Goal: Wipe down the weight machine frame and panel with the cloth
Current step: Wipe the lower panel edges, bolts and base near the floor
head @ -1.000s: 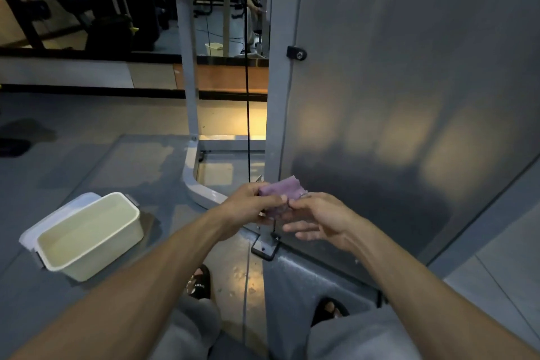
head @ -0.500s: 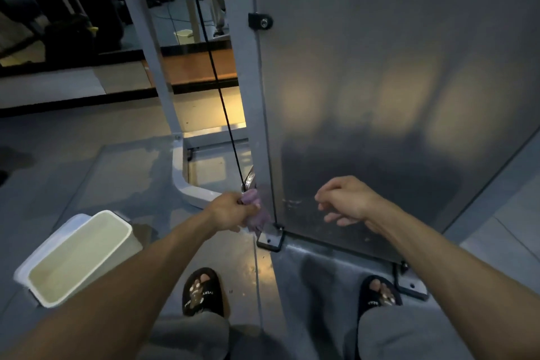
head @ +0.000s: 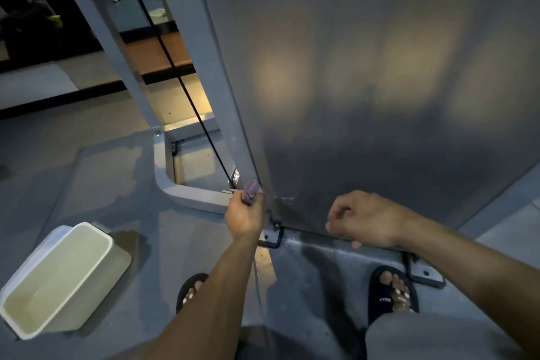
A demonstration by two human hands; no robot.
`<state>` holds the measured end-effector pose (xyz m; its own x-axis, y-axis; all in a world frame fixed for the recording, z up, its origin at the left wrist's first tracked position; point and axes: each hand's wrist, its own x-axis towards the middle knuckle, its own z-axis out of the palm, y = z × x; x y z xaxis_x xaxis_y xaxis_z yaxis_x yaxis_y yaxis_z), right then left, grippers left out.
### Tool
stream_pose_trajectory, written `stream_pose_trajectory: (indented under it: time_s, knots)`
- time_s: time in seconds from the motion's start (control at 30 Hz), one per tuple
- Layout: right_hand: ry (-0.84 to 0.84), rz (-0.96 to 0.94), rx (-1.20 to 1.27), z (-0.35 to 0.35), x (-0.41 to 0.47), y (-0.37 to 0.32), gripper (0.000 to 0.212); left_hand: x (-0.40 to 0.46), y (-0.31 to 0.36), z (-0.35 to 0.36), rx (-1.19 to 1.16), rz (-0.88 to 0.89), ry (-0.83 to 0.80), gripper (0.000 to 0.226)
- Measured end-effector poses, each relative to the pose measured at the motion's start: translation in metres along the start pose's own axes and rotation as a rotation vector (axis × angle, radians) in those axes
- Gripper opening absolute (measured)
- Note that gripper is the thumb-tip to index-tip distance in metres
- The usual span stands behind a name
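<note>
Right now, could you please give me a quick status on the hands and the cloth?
Left hand grips purple cloth against frame upright, low by the panel. Right hand empty, loosely curled. Black cable runs close beside.

The only lettering in view is a short white word printed across the strap of the black sandal (head: pixel 387 298) on the person's right foot, which stands on the floor just below the bottom edge of the machine's grey panel (head: pixel 380 67). From the head camera the word appears upside down and is too small and blurred to spell out with any certainty. Nothing readable shows on the panel, the frame upright (head: pixel 204 67) or the cream tub (head: pixel 58 280) at the left.
</note>
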<state>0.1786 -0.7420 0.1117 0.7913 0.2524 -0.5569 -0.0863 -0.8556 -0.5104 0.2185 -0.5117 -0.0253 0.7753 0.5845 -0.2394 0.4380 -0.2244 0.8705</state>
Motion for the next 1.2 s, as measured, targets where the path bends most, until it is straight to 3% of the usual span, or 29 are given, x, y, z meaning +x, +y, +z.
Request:
stream_pose_trajectory:
  time_s: [0.23,0.37,0.6,0.87,1.0,1.2]
  knots:
    - [-0.064,0.012,0.008,-0.003,0.001,0.0,0.011,-0.023,-0.001,0.004,-0.074,0.188,0.121,0.022]
    - [-0.075,0.02,0.012,0.0,-0.001,0.001,0.012,-0.027,-0.001,0.012,-0.385,0.007,0.048,0.027]
    - [-0.084,0.018,0.05,0.002,-0.002,0.004,0.013,-0.015,0.029,0.043,-0.561,-0.138,-0.006,0.015]
    - [-0.111,0.025,0.094,0.005,0.003,0.007,0.012,0.007,-0.009,0.068,-0.583,-0.351,0.018,0.014]
    - [-0.12,0.04,0.103,0.011,0.008,0.008,0.01,0.021,-0.041,0.077,-0.599,-0.519,-0.012,0.027]
    - [-0.112,0.025,0.068,0.012,0.01,0.0,0.012,0.015,-0.045,0.08,-0.639,-0.498,-0.027,0.009]
